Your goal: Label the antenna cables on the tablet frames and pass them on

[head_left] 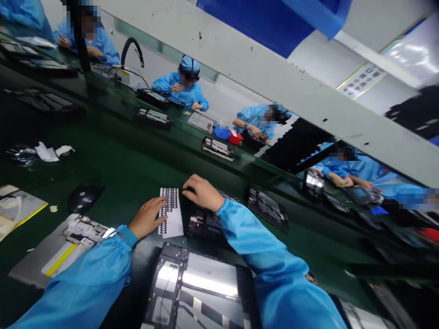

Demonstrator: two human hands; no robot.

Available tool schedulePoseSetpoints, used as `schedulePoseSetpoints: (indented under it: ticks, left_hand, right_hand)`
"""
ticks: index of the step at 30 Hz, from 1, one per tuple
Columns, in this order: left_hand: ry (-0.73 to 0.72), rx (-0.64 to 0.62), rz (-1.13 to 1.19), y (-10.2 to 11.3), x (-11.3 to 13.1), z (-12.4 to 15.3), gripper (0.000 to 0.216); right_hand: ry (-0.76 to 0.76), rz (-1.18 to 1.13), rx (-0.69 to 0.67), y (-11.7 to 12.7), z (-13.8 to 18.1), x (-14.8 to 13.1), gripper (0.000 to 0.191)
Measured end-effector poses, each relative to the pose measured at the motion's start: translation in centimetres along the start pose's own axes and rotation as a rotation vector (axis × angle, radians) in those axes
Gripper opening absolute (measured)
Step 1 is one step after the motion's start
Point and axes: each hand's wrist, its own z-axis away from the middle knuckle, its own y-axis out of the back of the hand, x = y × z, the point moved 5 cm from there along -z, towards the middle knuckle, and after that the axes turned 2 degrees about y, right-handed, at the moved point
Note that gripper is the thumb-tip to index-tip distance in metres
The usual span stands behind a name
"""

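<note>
Shiny rectangular device [206, 290], papery sheet [174, 223]

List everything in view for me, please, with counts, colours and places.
Label sheet: one, white and black, centre.
Open device: one, black and silver, bottom.
Dark unit: one, black, right of sheet.
Other devices: several, dark and silver, around.
Mouse: one, black, left.
Flat panel: one, grey and yellow, lower left.
Scraps: some, whitish, left.
Bins: two, blue and red, far side.
Co-workers: at least five, blue-coated, across the table.
Table: one, green, beneath.
Beam: one, pale, across top.
Wall sign: one, white, upper right.
Left hand: one, blue-sleeved, over the sheet's left side.
Right hand: one, blue-sleeved, near the sheet's top right.
</note>
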Motion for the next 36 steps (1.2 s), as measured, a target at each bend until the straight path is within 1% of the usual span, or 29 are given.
schedulePoseSetpoints:
  ticks: [1,3,5,6,8,10,12,14,17,20,22,25,27,28,29,32,34,36]
  left_hand:
    - [-0.002,0.016,0.011,0.2,0.1,-0.4,0.034]
    - [0.009,0.047,0.045,0.6,0.6,-2.0,0.032]
    - [0.048,0.055,0.096,0.5,1.5,-4.6,0.033]
    - [0.076,0.048,0.126,0.2,2.1,-6.2,0.034]
    - [0.144,0.023,0.186,-0.9,3.4,-9.6,0.036]
    - [0.209,-0.003,0.239,-2.2,4.8,-12.4,0.037]
    - [0.264,-0.029,0.278,-3.4,5.8,-14.2,0.038]
    - [0.309,-0.064,0.299,-4.3,6.4,-14.6,0.038]
    - [0.339,-0.147,0.296,-5.1,6.7,-13.4,0.038]
    - [0.303,-0.218,0.245,-4.9,6.6,-11.2,0.036]
    - [0.255,-0.219,0.180,-4.0,6.3,-9.6,0.036]
    - [0.183,-0.125,0.052,-1.8,5.0,-7.0,0.035]
    - [0.135,-0.038,-0.029,-0.4,3.8,-5.1,0.035]
    - [0.106,-0.011,-0.064,0.1,3.2,-4.1,0.036]
    - [0.075,-0.001,-0.093,0.3,2.6,-3.1,0.039]
    - [0.010,-0.036,-0.159,-0.2,1.1,-0.8,0.052]
    - [-0.001,-0.059,-0.193,-0.9,0.4,0.0,0.058]
    - [0.000,-0.068,-0.218,-1.4,0.0,0.2,0.060]
  right_hand:
    - [-0.066,0.002,0.029,1.6,0.1,1.9,0.014]
    - [-0.236,0.002,0.084,5.2,1.2,6.3,0.022]
    - [-0.428,0.000,0.111,7.9,3.4,10.5,0.028]
    - [-0.518,-0.005,0.113,8.7,4.6,12.3,0.030]
    - [-0.668,-0.024,0.101,8.8,6.7,15.0,0.031]
    - [-0.773,-0.061,0.083,7.8,8.2,16.9,0.031]
    - [-0.836,-0.110,0.071,6.5,9.0,18.2,0.032]
    - [-0.866,-0.158,0.069,5.7,9.4,19.2,0.034]
    - [-0.857,-0.196,0.066,5.8,10.4,19.8,0.032]
    - [-0.794,-0.150,0.053,6.7,11.9,18.8,0.030]
    - [-0.714,-0.075,0.049,7.3,12.6,17.3,0.027]
    - [-0.542,0.075,0.096,7.8,12.4,13.4,0.020]
    - [-0.395,0.169,0.133,7.3,10.9,9.8,0.021]
    - [-0.307,0.203,0.124,6.6,9.8,7.6,0.021]
    - [-0.209,0.226,0.086,5.5,8.4,5.4,0.020]
    - [0.082,0.274,-0.129,0.7,4.2,-0.8,0.010]
    - [0.202,0.326,-0.251,-2.7,1.8,-3.6,0.006]
    - [0.253,0.397,-0.321,-5.4,0.0,-4.9,0.009]
